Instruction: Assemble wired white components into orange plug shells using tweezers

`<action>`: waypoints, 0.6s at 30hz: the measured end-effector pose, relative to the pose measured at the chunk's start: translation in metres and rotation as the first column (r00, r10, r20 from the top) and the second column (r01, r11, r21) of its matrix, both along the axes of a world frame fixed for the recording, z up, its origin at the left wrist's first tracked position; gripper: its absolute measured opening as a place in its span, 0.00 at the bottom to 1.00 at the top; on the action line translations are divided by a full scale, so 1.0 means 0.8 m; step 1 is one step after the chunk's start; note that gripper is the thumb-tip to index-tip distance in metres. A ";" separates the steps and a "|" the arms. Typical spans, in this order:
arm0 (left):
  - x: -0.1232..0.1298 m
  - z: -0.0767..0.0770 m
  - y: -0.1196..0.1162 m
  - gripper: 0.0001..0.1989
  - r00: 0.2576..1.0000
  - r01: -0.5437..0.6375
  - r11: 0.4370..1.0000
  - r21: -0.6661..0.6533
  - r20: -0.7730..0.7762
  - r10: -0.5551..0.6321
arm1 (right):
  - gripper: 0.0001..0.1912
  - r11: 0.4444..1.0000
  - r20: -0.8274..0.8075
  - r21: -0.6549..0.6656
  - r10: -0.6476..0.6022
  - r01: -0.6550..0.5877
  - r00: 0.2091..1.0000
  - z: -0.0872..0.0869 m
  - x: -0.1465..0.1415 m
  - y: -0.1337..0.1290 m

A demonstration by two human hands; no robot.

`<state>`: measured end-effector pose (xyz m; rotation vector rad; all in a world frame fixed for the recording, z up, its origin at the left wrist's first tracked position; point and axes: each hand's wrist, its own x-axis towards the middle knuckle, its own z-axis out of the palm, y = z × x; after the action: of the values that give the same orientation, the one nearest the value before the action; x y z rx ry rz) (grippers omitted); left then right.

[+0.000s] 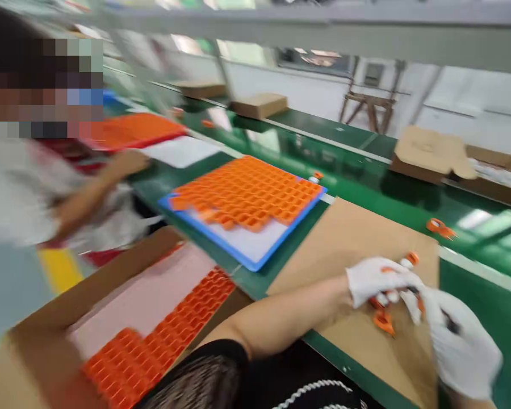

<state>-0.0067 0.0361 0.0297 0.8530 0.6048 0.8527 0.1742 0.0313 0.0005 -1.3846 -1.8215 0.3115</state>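
Note:
My left hand point(383, 279), in a white glove, is closed around small orange-and-white plastic parts point(381, 299) above a cardboard sheet point(344, 244). Its fingers meet those of my right hand point(464, 341), also gloved in white, with fingers bent and pinched together. An orange bit shows at the right fingertips, but blur hides what they grip. One orange piece with a pointed tip point(384, 322) shows just below my left hand. Another orange-and-white piece point(410, 259) sticks out beyond the left fingers.
A blue-rimmed tray point(255, 262) bears rows of orange pieces point(247, 187). An open carton point(46, 318) at lower left holds more orange rows point(166, 329). A loose orange piece point(440, 228) lies on the green belt point(361, 182). A co-worker point(21, 187) sits at left; boxes point(430, 153) stand behind.

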 end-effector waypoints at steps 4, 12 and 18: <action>-0.006 0.007 0.004 0.16 0.998 -0.047 0.995 -0.086 -0.046 0.043 | 0.08 0.976 -0.120 0.212 0.072 -0.045 0.990 0.037 0.004 -0.023; -0.001 0.008 -0.007 0.22 0.992 -0.092 0.982 -0.164 0.067 0.104 | 0.06 0.979 -0.217 0.147 0.171 -0.141 0.961 0.032 -0.009 -0.024; 0.002 0.008 -0.008 0.19 0.992 -0.116 0.983 -0.143 0.037 0.122 | 0.12 0.954 -0.204 0.222 0.248 -0.201 0.947 0.035 -0.008 -0.029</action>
<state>-0.0053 0.0296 0.0363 0.6731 0.6732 0.9237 0.1676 0.0084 0.0287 -0.9617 -1.7654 0.3803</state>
